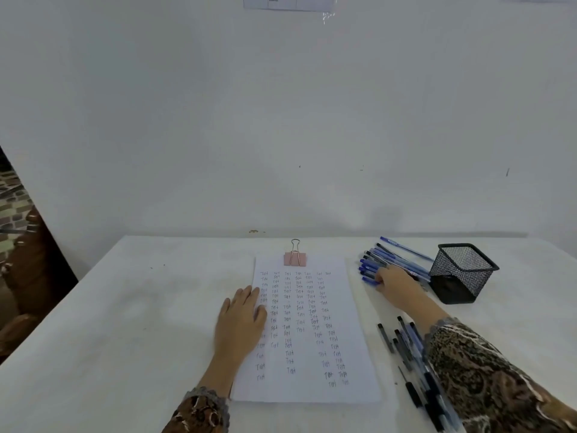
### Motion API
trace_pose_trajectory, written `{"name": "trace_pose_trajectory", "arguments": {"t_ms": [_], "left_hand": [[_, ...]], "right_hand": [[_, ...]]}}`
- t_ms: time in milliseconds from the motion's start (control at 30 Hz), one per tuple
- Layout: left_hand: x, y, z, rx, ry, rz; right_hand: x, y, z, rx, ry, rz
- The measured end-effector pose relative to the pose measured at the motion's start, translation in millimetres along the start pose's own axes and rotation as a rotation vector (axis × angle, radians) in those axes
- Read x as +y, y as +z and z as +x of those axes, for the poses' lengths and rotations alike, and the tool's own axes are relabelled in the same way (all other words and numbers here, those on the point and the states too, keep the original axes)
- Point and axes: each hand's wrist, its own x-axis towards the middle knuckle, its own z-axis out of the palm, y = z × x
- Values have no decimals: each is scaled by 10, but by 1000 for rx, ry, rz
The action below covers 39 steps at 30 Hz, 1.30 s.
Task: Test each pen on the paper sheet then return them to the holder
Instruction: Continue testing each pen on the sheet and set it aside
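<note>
Loosely curled right fingers (pixel 383 275), touching blue pen (pixel 368 279)

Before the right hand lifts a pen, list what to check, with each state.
1. Left hand presses the paper sheet flat: ok.
2. Binder clip on the sheet's top edge: ok.
3. Right hand at the far pen pile: ok.
4. One pen pinched: cannot tell.
5. Free writing space on the sheet: ok.
6. Holder upright beside the pile: ok.
</note>
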Motion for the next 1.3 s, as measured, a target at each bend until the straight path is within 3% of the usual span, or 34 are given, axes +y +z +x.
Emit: {"name": "trace_pose_trajectory", "arguments": {"t_ms": [133, 233, 300, 433, 567, 733, 867, 1167, 1300], "left_hand": [[4, -4, -2, -1, -5, 7], [1, 5, 5, -3, -8, 3], [1, 5, 6, -6, -9, 5], [4, 5, 14, -14, -16, 4], [3, 1, 12, -7, -11, 3], [-5, 6, 10, 4, -9, -11], [-20, 23, 19, 16, 0, -11], [10, -10, 11, 21, -7, -29], [14, -11, 18, 39, -12, -54]], "right_hand": [[-23, -69, -22, -31, -64, -3], [-59, -273, -44, 99, -32, 302], [-130, -473, -87, 204, 2, 745], [-313, -689, -140, 132, 88, 1962], [-454, -541, -87, 202, 178, 2496], [-566, -303, -61, 337, 197, 2666], [-617, -166, -17, 344, 214, 2747], [-763, 48, 296, 62, 315, 2296], [-818, 104, 354, 98, 227, 2238]]}}
